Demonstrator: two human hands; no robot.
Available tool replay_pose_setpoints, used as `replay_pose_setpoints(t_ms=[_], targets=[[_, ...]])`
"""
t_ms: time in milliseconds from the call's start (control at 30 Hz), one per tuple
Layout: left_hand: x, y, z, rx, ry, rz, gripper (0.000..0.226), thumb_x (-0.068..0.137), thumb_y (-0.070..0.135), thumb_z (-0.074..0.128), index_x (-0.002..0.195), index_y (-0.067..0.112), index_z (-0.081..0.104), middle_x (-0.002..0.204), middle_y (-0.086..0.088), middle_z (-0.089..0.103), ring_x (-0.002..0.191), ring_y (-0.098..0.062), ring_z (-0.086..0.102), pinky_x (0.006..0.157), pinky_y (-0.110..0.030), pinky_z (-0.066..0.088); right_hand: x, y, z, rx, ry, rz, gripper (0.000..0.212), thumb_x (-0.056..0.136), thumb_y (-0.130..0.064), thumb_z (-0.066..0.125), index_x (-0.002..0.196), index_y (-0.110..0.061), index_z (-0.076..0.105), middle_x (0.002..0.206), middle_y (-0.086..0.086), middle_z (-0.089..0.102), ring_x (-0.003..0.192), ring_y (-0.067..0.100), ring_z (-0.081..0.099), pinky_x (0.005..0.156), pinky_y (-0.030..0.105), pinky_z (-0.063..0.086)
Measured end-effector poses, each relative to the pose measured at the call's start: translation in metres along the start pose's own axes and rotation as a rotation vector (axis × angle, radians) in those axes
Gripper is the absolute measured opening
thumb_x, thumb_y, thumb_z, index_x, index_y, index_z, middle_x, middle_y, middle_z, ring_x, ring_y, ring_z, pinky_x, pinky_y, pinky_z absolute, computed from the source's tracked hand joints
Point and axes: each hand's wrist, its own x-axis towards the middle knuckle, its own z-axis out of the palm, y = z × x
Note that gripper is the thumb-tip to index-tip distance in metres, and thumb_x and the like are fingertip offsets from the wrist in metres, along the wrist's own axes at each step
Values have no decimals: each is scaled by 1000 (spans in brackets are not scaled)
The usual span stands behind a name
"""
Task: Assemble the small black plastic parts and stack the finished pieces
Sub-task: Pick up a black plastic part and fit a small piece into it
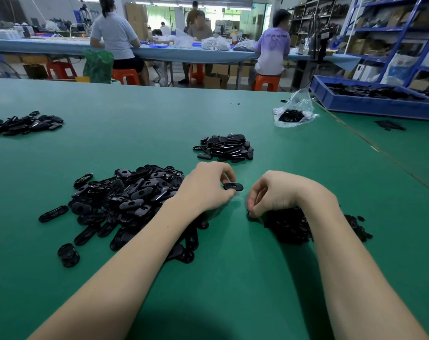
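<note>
My left hand [206, 187] pinches a small black oval part [233, 186] between thumb and fingers, just above the green table [233, 278]. My right hand [274, 192] hangs with its fingertips down, pinching a tiny black piece [250, 214] at the left edge of a pile of small dark pieces [294, 227]. A large heap of black oval shells [130, 202] lies under and left of my left forearm. Beyond my hands sits a smaller pile of oval parts [224, 147].
Another black pile [27, 123] lies far left. A clear plastic bag of parts [293, 114] and a blue bin [370, 99] of black parts stand at the back right. Several people sit at a long bench behind.
</note>
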Motion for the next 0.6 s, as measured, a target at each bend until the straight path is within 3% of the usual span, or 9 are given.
replay_pose_setpoints(t_ms=[200, 467, 600], targets=[[-1, 2, -2, 13, 1, 1, 15, 78, 34, 75, 91, 37, 67, 93, 17, 68, 78, -12, 62, 83, -36, 57, 1, 4, -1, 86, 85, -81, 13, 77, -22, 81, 78, -34, 77, 70, -15, 72, 57, 5, 56, 64, 21, 43], [-4, 5, -4, 18, -3, 31, 16, 79, 36, 74, 93, 39, 68, 96, 19, 67, 76, -8, 60, 82, -32, 56, 0, 9, -5, 365, 161, -171, 10, 89, -17, 75, 87, -25, 78, 69, -9, 63, 67, 21, 43, 64, 32, 42], [-5, 6, -4, 7, 14, 56, 16, 79, 35, 74, 94, 38, 68, 96, 19, 68, 74, -4, 57, 80, -30, 55, -1, 6, -4, 415, 233, -182, 13, 87, -12, 73, 82, -23, 79, 71, -7, 66, 56, 13, 46, 52, 19, 41]])
